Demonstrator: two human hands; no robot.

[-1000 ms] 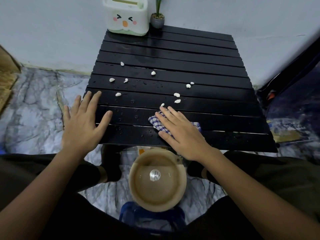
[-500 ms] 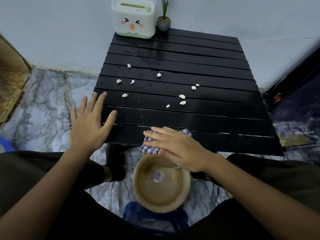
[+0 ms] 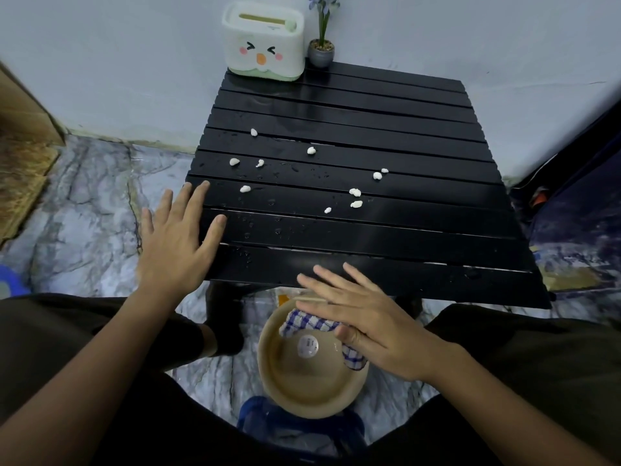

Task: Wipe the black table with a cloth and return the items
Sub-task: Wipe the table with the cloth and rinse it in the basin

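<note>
Left hand [image 3: 174,237] lay flat, fingers spread, on the table's [image 3: 369,129] corner, likely steadying it. White bits [image 3: 355,192] sat beyond its fingertips. Right hand [image 3: 363,324], fingers straight, pressed the cloth [image 3: 309,322] beneath its palm over the bowl [image 3: 302,388] — seemingly to shed swept-up bits.

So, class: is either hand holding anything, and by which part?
Neither hand plainly grips. The right hand lies flat on top of the cloth over the bowl; the left hand rests flat on the table.

- left grip [image 3: 174,243], 9 o'clock: bare; left forearm [image 3: 84,358] bare
- right grip [image 3: 366,324], 5 o'clock: bare; right forearm [image 3: 504,391] bare
- dark clothing [image 3: 50,327] over legs, 7 and 4 o'clock
</note>
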